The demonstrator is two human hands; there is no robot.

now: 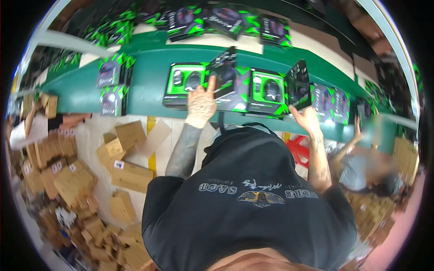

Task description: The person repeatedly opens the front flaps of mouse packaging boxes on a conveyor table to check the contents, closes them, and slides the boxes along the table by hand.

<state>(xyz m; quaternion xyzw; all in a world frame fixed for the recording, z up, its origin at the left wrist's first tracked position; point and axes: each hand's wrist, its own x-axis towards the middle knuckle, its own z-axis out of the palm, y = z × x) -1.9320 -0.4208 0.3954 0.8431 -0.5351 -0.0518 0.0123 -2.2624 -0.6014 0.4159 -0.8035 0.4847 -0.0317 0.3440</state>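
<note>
Two black-and-green computer mouse boxes stand side by side on the green bench with their front flaps swung open to the right. The left box [174, 95] shows a dark mouse and a small dark piece behind its window, and so does the right box [266, 108]. My left hand [202, 105] is at the left box's lower right, its index finger stretched up against the left flap [224, 74]. At the lower edge of the right flap [297, 86], my right hand [308, 119] has its thumb on the near side; its other fingers are partly hidden.
More closed mouse boxes [112, 100] stand to the left, others [332, 103] to the right, and several [185, 22] on the raised shelf behind. Cardboard cartons [131, 176] lie on the floor at left. A co-worker's arm [348, 147] reaches in at right; another person's arm [30, 121] shows at far left.
</note>
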